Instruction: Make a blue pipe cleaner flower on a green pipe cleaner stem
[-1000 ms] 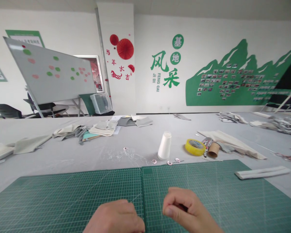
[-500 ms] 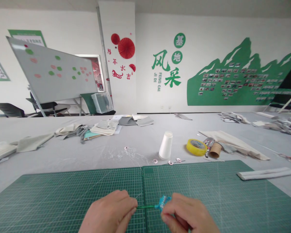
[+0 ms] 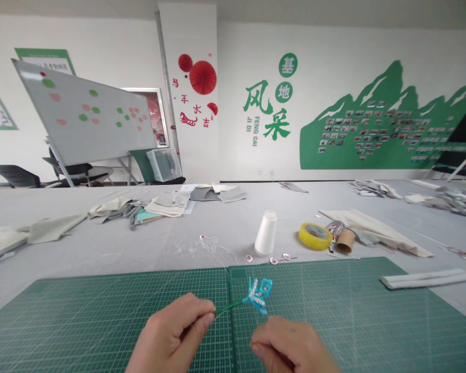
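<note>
A blue flower (image 3: 259, 296) with whitish, glittery parts points to the right on a thin green stem (image 3: 230, 306). My left hand (image 3: 174, 331) pinches the stem between thumb and fingers, above the green cutting mats (image 3: 112, 305). Just below and right of the flower is my right hand (image 3: 289, 342), its fingers curled and pressed together. Whether anything small is between those fingertips is hidden. The flower's petals are fully visible, apart from the right hand.
Beyond the mats stand a white thread cone (image 3: 265, 233), a yellow tape roll (image 3: 315, 236) and a brown cardboard tube (image 3: 345, 240). A white folded strip (image 3: 427, 278) lies on the right mat. Fabric scraps (image 3: 169, 203) and loose threads (image 3: 202, 248) lie farther back.
My right hand has come off the flower and sits slightly lower. The flower has risen and its stem now slants up to the right, still in my left hand.
</note>
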Motion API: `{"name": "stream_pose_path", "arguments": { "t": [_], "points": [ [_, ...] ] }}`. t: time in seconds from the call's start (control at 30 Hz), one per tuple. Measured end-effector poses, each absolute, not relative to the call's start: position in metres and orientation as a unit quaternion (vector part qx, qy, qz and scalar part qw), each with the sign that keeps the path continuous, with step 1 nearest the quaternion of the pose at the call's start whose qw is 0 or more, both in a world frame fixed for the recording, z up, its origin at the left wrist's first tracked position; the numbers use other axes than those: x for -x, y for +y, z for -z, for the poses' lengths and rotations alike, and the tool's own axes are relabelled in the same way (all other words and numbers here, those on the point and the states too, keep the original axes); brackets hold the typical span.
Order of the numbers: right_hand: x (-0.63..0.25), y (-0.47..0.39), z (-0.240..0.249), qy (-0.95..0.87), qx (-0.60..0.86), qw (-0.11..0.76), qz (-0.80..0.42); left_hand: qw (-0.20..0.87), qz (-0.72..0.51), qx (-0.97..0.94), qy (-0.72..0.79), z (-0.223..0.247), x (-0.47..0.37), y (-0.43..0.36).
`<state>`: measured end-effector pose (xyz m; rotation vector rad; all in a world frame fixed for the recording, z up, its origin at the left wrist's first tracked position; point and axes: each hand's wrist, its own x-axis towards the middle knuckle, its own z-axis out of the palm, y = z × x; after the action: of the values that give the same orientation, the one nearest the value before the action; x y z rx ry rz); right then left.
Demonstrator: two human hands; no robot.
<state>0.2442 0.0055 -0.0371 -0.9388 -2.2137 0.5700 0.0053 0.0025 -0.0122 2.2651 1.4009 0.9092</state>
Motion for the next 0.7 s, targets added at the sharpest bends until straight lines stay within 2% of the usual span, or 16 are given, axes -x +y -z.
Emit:
{"name": "stream_pose_path", "arguments": {
  "t": [0.47,0.7],
  "points": [
    [-0.242,0.012,0.0412,-0.824,0.382,0.336,-0.248,0.199,-0.314,-0.8,0.471,0.0082,-0.0055,0.0029],
    [-0.2444,0.0147,0.0448,-0.8,0.4,0.348,-0.28,0.203,-0.285,-0.846,0.402,0.0011,-0.0048,0.0029]
  ]
}}
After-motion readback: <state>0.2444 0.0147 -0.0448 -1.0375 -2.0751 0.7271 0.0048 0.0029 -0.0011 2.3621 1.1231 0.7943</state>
